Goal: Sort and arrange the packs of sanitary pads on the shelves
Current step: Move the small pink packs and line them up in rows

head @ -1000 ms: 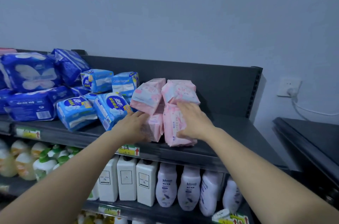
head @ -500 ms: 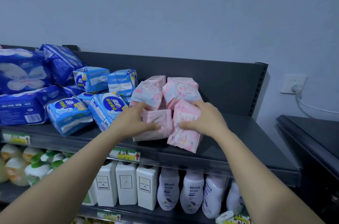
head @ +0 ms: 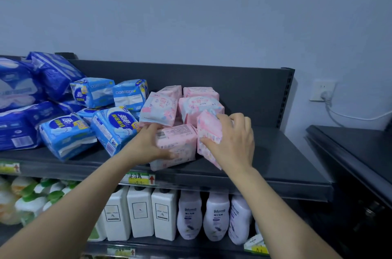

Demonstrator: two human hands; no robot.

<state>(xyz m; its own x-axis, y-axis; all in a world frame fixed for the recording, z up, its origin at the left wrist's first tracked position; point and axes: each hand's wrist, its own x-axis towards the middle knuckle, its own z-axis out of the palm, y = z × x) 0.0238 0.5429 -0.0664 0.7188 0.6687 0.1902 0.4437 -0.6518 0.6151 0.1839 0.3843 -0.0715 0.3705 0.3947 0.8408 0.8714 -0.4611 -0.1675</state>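
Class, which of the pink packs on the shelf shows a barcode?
The flat pack at the front, held by the left hand: a barcode shows on its top. The tilted pack in the right hand and the packs behind show none.

The soft pink plastic packs [head: 176,148] are seen as shiny; the dark grey metal shelf [head: 275,165] as matt.

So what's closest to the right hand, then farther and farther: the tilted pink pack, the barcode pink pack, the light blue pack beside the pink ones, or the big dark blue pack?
1. tilted pink pack: gripped by the right hand itself.
2. barcode pink pack: just left, held by the left hand.
3. light blue pack: further left, beside the pink ones.
4. big dark blue pack: far left end.
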